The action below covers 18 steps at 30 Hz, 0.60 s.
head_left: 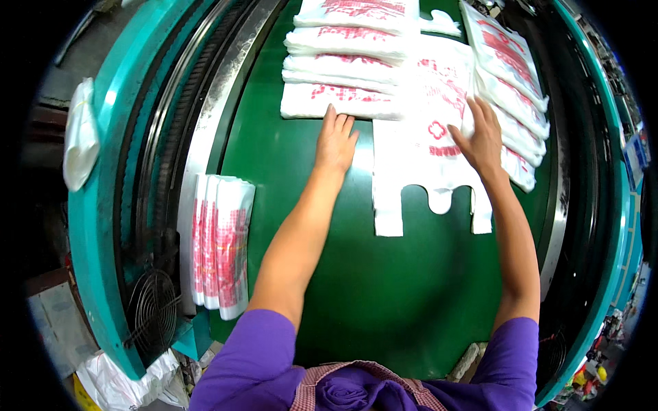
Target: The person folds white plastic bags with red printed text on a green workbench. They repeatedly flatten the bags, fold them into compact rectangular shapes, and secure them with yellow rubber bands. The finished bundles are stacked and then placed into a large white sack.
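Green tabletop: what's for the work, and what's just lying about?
Seems in use:
spread white bag at the right hand
folded white bags at the left hand
green tabletop

Perhaps just lying about:
crumpled white plastic, lower left
white bundle by the teal frame

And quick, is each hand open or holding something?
Left hand: open, at the edge of the folded bags.
Right hand: open, over the flat bag.

White bags (411, 154) lie on a green tabletop (384, 294)

The upper edge cuts off stacked bags (356, 9).
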Tool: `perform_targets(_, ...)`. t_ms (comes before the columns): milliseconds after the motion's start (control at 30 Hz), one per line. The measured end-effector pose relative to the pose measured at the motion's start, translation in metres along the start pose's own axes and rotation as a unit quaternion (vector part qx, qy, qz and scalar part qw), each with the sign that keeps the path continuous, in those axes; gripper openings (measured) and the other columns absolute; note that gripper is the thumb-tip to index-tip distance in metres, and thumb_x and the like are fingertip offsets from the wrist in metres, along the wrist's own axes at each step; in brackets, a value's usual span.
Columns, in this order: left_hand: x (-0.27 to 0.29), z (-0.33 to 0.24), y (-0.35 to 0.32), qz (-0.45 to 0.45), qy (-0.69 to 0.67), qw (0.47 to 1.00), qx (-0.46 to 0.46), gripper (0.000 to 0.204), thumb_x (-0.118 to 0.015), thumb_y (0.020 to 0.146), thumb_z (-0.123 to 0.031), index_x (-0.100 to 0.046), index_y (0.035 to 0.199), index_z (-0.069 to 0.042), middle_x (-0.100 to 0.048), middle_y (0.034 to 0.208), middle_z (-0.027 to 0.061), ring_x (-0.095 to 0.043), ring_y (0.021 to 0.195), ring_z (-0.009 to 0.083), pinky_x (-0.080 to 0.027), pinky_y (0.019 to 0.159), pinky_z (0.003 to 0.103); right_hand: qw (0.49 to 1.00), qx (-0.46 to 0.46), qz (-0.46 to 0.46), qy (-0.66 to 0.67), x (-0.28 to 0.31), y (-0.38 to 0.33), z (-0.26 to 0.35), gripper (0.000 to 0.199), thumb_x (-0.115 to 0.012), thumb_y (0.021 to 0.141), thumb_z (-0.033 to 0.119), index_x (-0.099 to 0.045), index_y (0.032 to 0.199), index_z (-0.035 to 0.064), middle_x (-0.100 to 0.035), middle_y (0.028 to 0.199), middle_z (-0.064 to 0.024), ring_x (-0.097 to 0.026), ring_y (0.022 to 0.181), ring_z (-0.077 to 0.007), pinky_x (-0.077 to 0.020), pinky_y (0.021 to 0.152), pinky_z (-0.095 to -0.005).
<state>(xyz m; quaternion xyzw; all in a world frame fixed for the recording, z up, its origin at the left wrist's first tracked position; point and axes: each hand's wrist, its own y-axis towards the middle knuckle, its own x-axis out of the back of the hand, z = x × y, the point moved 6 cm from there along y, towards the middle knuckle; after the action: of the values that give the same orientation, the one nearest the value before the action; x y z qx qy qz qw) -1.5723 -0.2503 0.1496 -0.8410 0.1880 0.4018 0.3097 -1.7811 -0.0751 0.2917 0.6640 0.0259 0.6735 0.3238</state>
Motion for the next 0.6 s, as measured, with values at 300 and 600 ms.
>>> perform_targets(300, -0.024, 0.010, -0.020, -0.102, -0.034, 0.992, 0.064, 0.054, -0.054, 0.095, -0.028, -0.036, 0.135, 0.003, -0.037, 0.139, 0.0156, -0.031, 0.134, 0.0297, -0.023, 0.112, 0.043, 0.969, 0.083, 0.185, -0.142, -0.130, 0.211, 0.120, 0.111, -0.082, 0.056, 0.039, -0.026, 0.145, 0.0080, -0.043, 0.133, -0.0294, -0.044, 0.120, -0.0471, -0.0390, 0.102, -0.0451)
perform_targets(600, -0.041, -0.028, 0.100, -0.021, -0.123, 0.991, -0.051, 0.038, -0.067, 0.085, -0.018, -0.055, 0.118, -0.005, -0.060, 0.114, 0.0069, -0.057, 0.104, 0.0217, -0.048, 0.090, 0.037, 0.966, 0.164, 0.160, -0.116, -0.221, 0.250, 0.123, 0.044, -0.062, 0.077, 0.009, -0.054, 0.119, 0.0036, -0.066, 0.095, -0.0237, -0.064, 0.094, -0.0348, -0.0471, 0.083, -0.0436)
